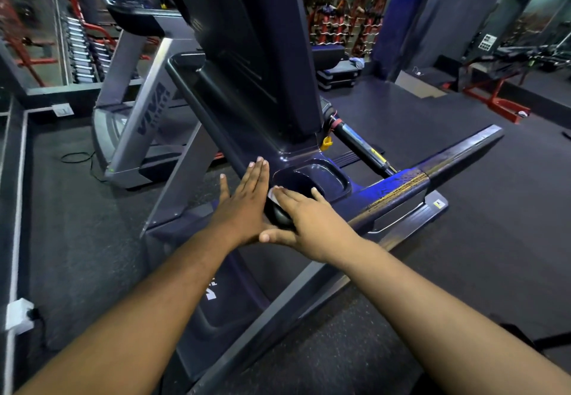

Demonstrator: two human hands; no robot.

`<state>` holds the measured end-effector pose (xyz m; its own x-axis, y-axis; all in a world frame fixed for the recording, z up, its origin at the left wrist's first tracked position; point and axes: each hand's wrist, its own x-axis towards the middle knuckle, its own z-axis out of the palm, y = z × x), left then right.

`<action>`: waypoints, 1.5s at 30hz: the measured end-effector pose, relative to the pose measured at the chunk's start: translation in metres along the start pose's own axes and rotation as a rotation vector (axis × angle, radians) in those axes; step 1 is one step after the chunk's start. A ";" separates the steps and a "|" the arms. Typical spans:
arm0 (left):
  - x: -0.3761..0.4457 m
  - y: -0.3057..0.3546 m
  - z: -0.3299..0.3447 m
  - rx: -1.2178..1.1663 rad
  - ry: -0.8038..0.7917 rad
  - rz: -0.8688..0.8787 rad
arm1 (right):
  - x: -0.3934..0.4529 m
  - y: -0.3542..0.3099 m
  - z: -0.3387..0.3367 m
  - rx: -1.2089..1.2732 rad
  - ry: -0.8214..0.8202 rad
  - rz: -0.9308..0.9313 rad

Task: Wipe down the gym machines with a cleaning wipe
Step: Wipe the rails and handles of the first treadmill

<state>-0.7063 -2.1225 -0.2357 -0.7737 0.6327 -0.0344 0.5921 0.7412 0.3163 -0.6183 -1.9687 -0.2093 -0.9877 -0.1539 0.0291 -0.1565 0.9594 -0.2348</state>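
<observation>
**Two flat hands, one wipe on the treadmill console**

Two treadmills are in view: the near treadmill [296,91], dark blue-black, fills the middle, and a second treadmill [136,110], grey with "VIVA" lettered down its upright, stands just beside it to the left. Two hands work on the near machine. One cleaning wipe [273,194] shows, and only a small part of it.

The left hand [247,200] lies with fingers straight and together, palm down against the console's lower edge, holding nothing. The right hand [304,218] is also flat, its straight fingers pressing the wipe onto the rounded dark rim beside the cup holder [321,175]; its thumb reaches toward the left wrist. The two hands sit close, nearly touching.

The wipe is white and thin, a crumpled sliver peeking out from under the right fingertips at the left rim of the one recessed cup holder. Most of it is hidden under the hand.

One handrail [432,175] runs off to the right, its dark surface worn and flecked yellow. Racks of red-framed weights [346,23] stand well apart in the background, over the dark floor [463,255].
</observation>
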 end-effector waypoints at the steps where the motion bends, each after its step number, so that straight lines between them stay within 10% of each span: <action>1: 0.000 0.001 0.000 -0.003 -0.004 -0.005 | -0.014 0.001 0.002 -0.083 0.057 -0.015; 8: 0.001 0.006 -0.005 0.001 -0.063 -0.002 | -0.082 0.071 0.009 -0.367 0.254 0.106; 25: 0.005 0.025 -0.002 -0.085 -0.033 -0.061 | 0.000 0.085 -0.049 -0.154 -0.192 0.154; 33: 0.005 0.026 0.002 -0.077 -0.011 -0.062 | -0.020 0.072 -0.050 -0.238 -0.154 -0.036; 40: 0.005 0.024 0.003 -0.126 0.009 -0.049 | 0.049 0.051 -0.045 -0.044 -0.507 -0.172; 45: 0.004 0.024 0.002 -0.110 0.007 -0.053 | 0.050 0.047 -0.063 -0.459 -0.678 -0.186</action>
<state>-0.6953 -2.1018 -0.2302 -0.8047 0.5917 -0.0474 0.5225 0.7439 0.4166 -0.6752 -1.9162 -0.1573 -0.7495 -0.2871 -0.5965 -0.4491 0.8826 0.1394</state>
